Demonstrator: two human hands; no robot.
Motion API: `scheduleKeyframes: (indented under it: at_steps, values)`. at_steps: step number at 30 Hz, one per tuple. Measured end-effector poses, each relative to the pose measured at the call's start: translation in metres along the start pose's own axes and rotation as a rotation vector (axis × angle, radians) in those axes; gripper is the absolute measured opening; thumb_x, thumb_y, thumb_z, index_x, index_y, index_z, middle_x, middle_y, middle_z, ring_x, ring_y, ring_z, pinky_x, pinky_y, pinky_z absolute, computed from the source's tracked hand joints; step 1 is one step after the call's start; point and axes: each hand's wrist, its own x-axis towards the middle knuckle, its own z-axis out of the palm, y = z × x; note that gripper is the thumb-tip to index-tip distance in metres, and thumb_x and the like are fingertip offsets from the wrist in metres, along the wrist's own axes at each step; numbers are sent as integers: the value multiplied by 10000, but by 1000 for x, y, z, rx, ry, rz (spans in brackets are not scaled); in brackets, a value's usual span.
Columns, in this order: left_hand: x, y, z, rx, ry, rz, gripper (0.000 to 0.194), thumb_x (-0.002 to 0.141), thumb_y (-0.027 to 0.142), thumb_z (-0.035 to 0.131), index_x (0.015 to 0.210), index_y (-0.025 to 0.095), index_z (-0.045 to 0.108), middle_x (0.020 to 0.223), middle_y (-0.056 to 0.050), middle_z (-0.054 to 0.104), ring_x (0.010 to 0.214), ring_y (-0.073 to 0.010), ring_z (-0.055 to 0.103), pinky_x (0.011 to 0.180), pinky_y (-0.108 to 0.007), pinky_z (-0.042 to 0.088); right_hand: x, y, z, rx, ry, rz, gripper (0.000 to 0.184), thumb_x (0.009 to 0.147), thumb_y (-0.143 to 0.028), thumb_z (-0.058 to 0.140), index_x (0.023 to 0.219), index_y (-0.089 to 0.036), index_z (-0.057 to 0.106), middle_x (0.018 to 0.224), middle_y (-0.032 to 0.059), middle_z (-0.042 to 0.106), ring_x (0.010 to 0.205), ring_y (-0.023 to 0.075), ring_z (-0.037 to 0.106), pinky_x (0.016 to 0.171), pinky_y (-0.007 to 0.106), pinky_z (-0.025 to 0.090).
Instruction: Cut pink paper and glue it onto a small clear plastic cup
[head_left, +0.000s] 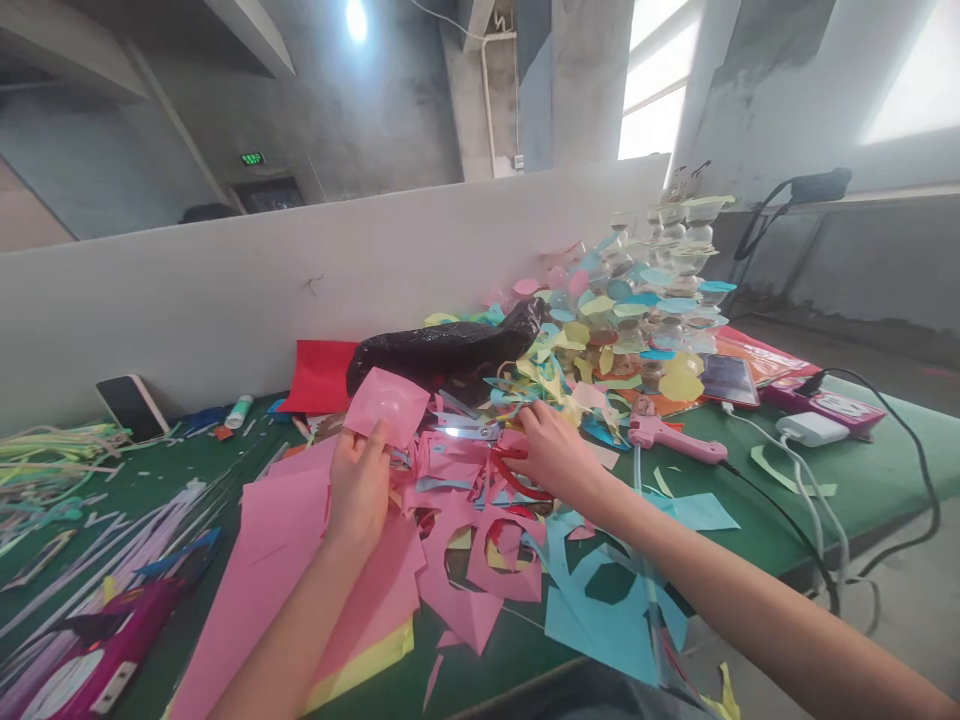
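Note:
My left hand [358, 488] pinches a square of pink paper [409, 395] that has a clear, round, dome-like piece [382, 402] on it. In my right hand [551, 450] is a pair of red-handled scissors [517, 485], its blades pointing left towards the pink paper. The blades are apart from the paper I hold. Below my hands lie pink paper offcuts [469, 610] with round holes. A stack of pink sheets [281, 545] lies under my left forearm, with a yellow sheet [367, 665] showing beneath it.
Blue offcuts [600, 620] lie at the front edge. A pink glue gun [682, 440] rests right of my hand, its cable trailing right. A black plastic bag [442, 350] and stacked clear cups with coloured paper [679, 300] stand behind. Purple strips [150, 530] and a phone [133, 408] are left.

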Motion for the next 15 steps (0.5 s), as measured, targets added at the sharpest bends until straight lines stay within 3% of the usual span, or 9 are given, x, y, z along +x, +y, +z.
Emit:
scheduleKeyframes:
  at_steps: [3,6,10,15]
  values:
    - [3,0,-1,-68,16,-7,202,742,300,804,807,217,631,933,-17,719,922,-129,677,849,-204,519,3,2,-4,191,-57,132,348,882,-456,631,1077,-175,570,1034,136,647,972,310,641,774,378,481]
    - [5,-2,-1,-144,0,-38,225,747,258,804,913,224,657,1033,-27,734,990,-131,680,913,-223,518,4,2,-8,496,-137,253,415,842,-574,635,1011,-208,535,931,72,659,863,262,640,724,355,466]
    - [1,-5,3,-231,-12,-109,278,746,260,814,975,229,660,1076,-37,749,1055,-153,685,918,-233,540,0,0,-13,837,-251,218,530,825,-621,639,1099,-221,424,910,24,628,778,201,607,677,325,454]
    - [-6,-8,10,-259,-75,-128,340,719,267,841,1003,203,664,1103,-71,752,1090,-177,686,931,-236,547,-5,-1,-20,844,-367,181,550,839,-654,609,1108,-215,416,911,25,610,822,215,601,733,355,455]
